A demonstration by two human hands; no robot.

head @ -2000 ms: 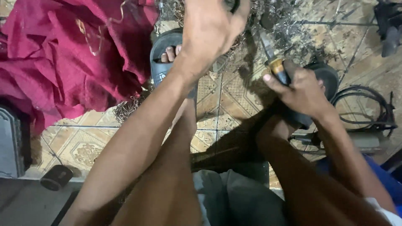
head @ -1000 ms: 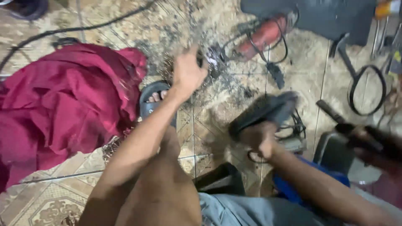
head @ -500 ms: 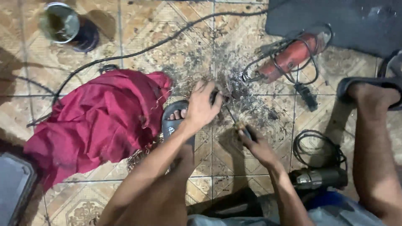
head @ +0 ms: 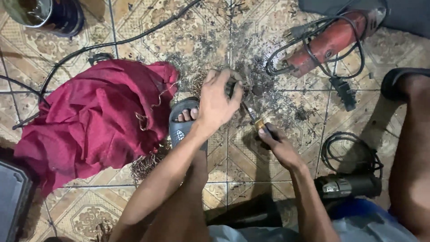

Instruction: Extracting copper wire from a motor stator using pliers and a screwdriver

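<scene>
Down on the patterned tile floor [head: 251,36], amid a scatter of grey metal shavings [head: 268,85]. Left hand [head: 217,101] out in front, grip curled shut over a small dark part [head: 230,87], fingers hiding most of it, so hard to tell what it is. Right hand [head: 277,145] lower and just beside, grip pinched tight round the yellowish handle of a screwdriver [head: 253,116], thin shaft angled up and left toward the left hand's part, tip lost behind those fingers. Directly under the left wrist, a foot in a dark grey slipper [head: 179,127], toes showing. To the left, a crumpled maroon cloth [head: 89,121], a tangle of wire coils [head: 143,163] at its lower edge. Up at top right, a red angle grinder [head: 329,42] wrapped in its black cord. At lower right, a dark power tool [head: 347,186] with its looped cable. Top left, a metal tin [head: 40,13]. Far right, another person's leg [head: 410,148], foot in a dark sandal
</scene>
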